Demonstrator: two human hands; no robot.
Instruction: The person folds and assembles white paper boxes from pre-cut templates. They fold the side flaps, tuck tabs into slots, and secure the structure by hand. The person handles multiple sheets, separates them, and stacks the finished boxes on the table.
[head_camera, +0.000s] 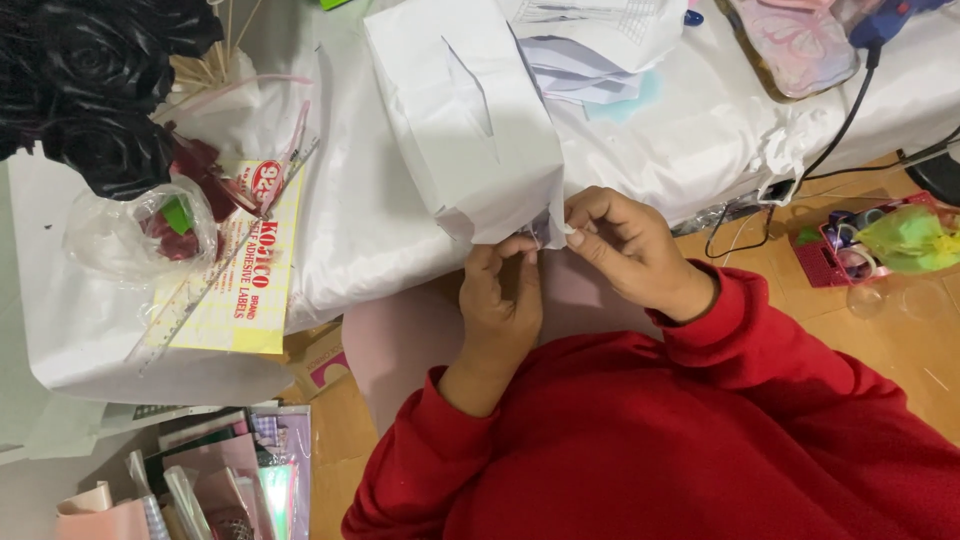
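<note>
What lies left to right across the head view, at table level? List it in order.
Black paper roses → yellow label sheet → white wrapped box → left hand → right hand → black cable → red basket

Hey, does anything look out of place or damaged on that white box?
The white wrapped box has a slit-like tear on its top face. Both hands, left and right, pinch its loose, crumpled near corner. Nothing looks spilled.

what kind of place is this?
Likely a home craft or gift-wrapping corner: both hands fold a white paper-wrapped box, with black paper roses, a clear ruler and a pink ribbon basket nearby.
</note>
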